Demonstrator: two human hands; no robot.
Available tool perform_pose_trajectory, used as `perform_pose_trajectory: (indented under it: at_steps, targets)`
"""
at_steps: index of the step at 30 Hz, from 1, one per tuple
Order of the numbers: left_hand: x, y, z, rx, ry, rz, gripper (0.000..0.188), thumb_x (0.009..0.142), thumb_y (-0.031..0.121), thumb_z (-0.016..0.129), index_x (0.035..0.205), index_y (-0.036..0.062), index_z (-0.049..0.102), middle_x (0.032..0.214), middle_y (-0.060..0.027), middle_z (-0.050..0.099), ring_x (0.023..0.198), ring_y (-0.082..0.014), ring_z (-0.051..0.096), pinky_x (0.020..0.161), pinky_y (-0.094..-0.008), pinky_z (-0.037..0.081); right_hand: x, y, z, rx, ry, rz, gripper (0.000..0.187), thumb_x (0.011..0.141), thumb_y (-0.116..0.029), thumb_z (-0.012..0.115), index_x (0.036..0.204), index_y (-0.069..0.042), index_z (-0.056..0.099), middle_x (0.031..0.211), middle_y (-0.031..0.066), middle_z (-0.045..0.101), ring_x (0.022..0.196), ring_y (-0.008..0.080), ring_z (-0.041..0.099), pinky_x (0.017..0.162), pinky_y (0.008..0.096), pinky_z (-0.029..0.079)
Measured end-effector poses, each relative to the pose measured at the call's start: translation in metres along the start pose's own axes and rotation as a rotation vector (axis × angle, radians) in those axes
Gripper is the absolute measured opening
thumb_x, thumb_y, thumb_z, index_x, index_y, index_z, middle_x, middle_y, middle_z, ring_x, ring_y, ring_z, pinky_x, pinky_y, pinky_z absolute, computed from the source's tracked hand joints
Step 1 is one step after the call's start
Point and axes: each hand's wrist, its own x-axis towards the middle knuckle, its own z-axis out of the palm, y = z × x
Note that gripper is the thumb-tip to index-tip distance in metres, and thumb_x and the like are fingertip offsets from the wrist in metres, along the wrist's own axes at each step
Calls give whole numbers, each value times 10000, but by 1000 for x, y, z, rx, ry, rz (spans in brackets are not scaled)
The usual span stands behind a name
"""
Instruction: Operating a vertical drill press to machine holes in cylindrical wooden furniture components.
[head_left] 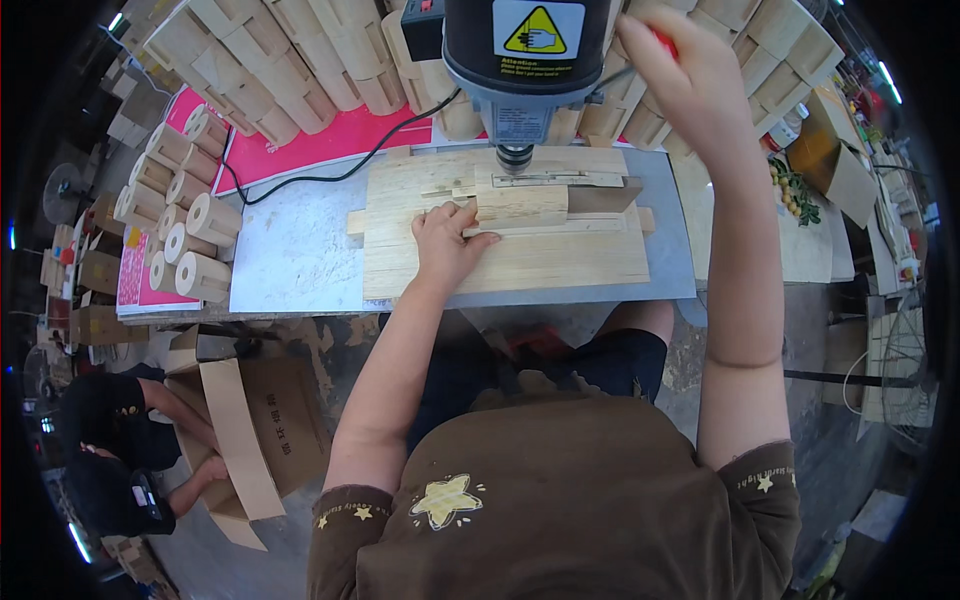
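A drill press [522, 118] stands in front of me, its chuck [514, 158] above a wooden fixture board [405, 268]. Against the guides on this board lies a pale wooden block [525, 207]. My left hand [447, 242] grips the block's left end, thumb along the near side and fingers over the top. Raised at the upper right, my right hand [685, 85] is closed around the press's feed lever, with a bit of red handle [664, 43] showing. The chuck hides whatever bit it carries, and I cannot tell whether it touches the block.
Tall stacks of wooden cylinders [265, 75] line the table's back. More bored cylinders [203, 275] are piled at left. A black cable [340, 178] crosses the blue-grey tabletop [300, 255]. At lower left, another person [120, 440] reaches into an open cardboard box [265, 430].
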Motion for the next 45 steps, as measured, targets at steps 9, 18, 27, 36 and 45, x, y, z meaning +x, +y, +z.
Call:
perform_pose_trajectory:
  at_steps: [9,18,27,36,45]
  targets:
    - [-1,-2,1,-4,-13,2,499,638,299,768,1092,141,633,771,-7,539,848,-202,508,862,-401,277,-114,-19,49,208,212,66,56,770,-13,584,824,-10,595,691,104,562,590,249,546,538,342,414]
    - [-2,-5,6,-12,-4,10,497,629,287,771,1088,150,635,769,0,544,846,-202,512,867,-409,280,-128,9,73,178,223,-105,143,741,-23,616,882,-34,597,733,94,573,622,252,538,578,338,405]
    - [7,6,-2,-73,-55,-77,486,608,287,787,1041,123,640,784,5,556,851,-186,530,868,-395,277,42,26,31,150,130,242,359,872,-308,528,837,44,589,696,209,592,663,257,593,609,355,450]
    - [8,-4,24,-386,58,-157,434,597,235,793,985,117,641,867,-12,547,841,-169,549,892,-387,281,-73,73,33,64,-825,425,532,780,-334,676,1201,-48,520,1162,199,555,1118,309,517,915,350,415]
    - [-23,-3,-75,-565,-51,42,302,607,80,773,879,47,646,764,-6,546,741,-111,549,647,-241,443,-150,83,8,548,-642,514,302,753,-142,695,988,29,612,892,81,632,813,165,565,751,277,445]
